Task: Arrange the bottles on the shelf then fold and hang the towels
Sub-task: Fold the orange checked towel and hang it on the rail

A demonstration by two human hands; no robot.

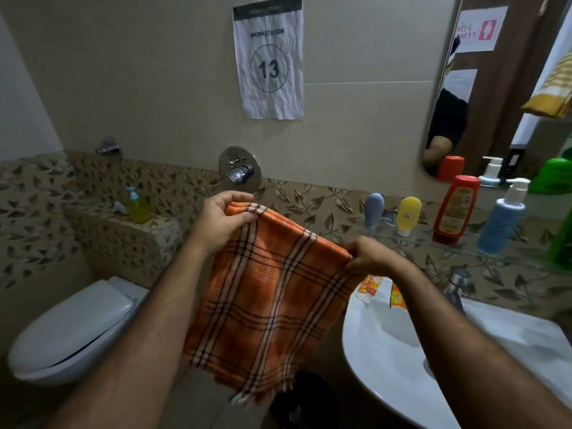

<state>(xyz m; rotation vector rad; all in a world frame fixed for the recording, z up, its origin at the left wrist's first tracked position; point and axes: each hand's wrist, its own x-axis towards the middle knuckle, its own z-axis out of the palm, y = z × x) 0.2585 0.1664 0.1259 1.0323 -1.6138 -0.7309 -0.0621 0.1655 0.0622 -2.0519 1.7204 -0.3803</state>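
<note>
Towel (272, 298), orange plaid, hangs in mid-frame, held up in the air by its top edge. Left hand (221, 222) pinches the upper-left corner, thumb and fingers closed on the bunched edge; right hand (370, 257) pinches the upper-right corner, fingers curled tight on the cloth. The top edge runs as the long axis from upper left down to lower right, so the left corner sits higher in the frame than the right. The cloth drops freely below both hands to a fringed bottom hem at lower centre. It looks already doubled along the top edge, though the layers cannot be counted.

Judgement: the next fold turns on bringing one corner across to the other along that slanted edge. Both hands hold equally, neither nearer to the hem.

No flat surface lies under the towel: toilet (72, 331) at lower left, sink (439, 360) at lower right, with a printed packet (382, 294) on its rim just behind the right hand.

Glass shelf (464, 244) at right carries bottles: grey tube (374, 209), yellow tube (408, 215), red bottle (455, 210), blue pump bottle (503, 219), standing in a row. The bottle step looks done.

A yellow towel (554, 91) hangs at upper right.
</note>
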